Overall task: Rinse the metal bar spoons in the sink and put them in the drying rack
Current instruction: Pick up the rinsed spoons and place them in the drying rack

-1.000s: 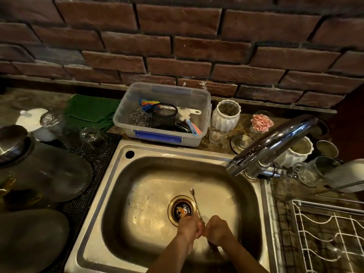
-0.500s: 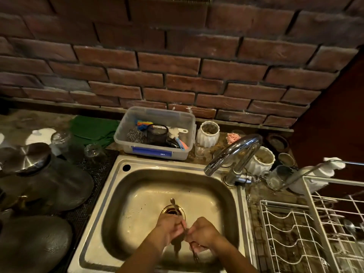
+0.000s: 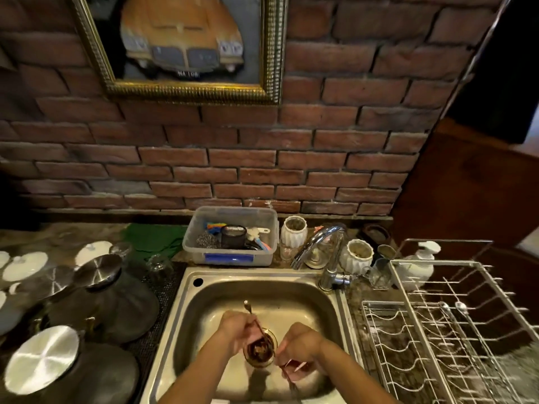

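Left hand [image 3: 236,330] gripping one bar spoon [image 3: 253,316], right hand [image 3: 300,344] gripping another, sink [image 3: 291,290]

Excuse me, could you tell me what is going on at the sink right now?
A person is cleaning metal bar spoons over the steel sink. The left hand holds one bar spoon above the drain; the right hand grips another utensil. The white wire drying rack on the right holds no spoon that I can see.
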`<action>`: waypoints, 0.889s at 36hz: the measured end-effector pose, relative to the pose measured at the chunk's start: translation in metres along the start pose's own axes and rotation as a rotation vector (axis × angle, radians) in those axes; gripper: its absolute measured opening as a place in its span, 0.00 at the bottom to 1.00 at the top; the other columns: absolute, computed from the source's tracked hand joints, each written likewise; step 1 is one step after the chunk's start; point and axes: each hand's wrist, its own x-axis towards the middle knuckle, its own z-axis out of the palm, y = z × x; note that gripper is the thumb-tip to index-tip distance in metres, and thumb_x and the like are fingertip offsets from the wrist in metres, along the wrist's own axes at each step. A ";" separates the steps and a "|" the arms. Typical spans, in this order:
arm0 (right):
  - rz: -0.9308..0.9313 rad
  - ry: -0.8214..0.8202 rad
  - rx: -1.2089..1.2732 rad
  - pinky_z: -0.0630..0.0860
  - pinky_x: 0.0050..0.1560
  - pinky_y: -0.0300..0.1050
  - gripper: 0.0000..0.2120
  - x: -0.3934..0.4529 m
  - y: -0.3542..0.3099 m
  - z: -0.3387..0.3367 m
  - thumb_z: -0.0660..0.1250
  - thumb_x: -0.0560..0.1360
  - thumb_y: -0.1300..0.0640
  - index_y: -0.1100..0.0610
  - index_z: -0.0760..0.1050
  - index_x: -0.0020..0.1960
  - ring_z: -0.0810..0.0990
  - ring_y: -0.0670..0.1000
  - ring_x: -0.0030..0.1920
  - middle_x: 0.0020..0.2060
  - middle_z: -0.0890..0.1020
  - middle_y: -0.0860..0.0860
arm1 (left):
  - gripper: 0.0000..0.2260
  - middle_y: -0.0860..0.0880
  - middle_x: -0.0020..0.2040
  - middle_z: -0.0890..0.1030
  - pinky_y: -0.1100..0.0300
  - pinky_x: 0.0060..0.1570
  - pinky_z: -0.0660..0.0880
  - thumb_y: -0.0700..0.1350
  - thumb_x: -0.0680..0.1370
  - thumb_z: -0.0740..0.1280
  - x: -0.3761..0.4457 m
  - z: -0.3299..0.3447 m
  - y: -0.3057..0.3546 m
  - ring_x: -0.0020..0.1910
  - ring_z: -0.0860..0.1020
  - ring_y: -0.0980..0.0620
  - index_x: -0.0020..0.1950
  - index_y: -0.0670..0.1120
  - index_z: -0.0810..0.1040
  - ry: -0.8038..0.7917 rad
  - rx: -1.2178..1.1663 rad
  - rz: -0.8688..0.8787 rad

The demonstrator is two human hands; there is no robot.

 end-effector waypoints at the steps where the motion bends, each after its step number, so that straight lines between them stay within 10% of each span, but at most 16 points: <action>1: -0.009 0.004 0.000 0.79 0.32 0.43 0.04 -0.006 -0.003 0.000 0.74 0.71 0.66 0.60 0.80 0.40 0.78 0.49 0.28 0.30 0.80 0.55 | 0.10 0.41 0.31 0.74 0.59 0.22 0.78 0.31 0.80 0.61 -0.006 0.000 0.005 0.26 0.73 0.49 0.40 0.37 0.75 -0.011 0.021 0.015; 15: -0.188 0.120 0.088 0.84 0.37 0.46 0.05 -0.081 -0.026 -0.035 0.73 0.73 0.63 0.56 0.78 0.44 0.83 0.50 0.32 0.39 0.83 0.55 | 0.05 0.41 0.35 0.80 0.53 0.38 0.84 0.34 0.80 0.65 -0.096 0.036 0.081 0.35 0.81 0.47 0.46 0.35 0.79 -0.128 0.197 0.221; 32: -0.294 0.436 0.099 0.81 0.36 0.42 0.04 -0.167 0.030 -0.101 0.72 0.74 0.60 0.58 0.78 0.47 0.84 0.50 0.38 0.44 0.83 0.56 | 0.05 0.40 0.34 0.76 0.62 0.19 0.76 0.31 0.80 0.63 -0.159 0.158 0.070 0.22 0.77 0.51 0.45 0.34 0.75 -0.314 0.324 0.324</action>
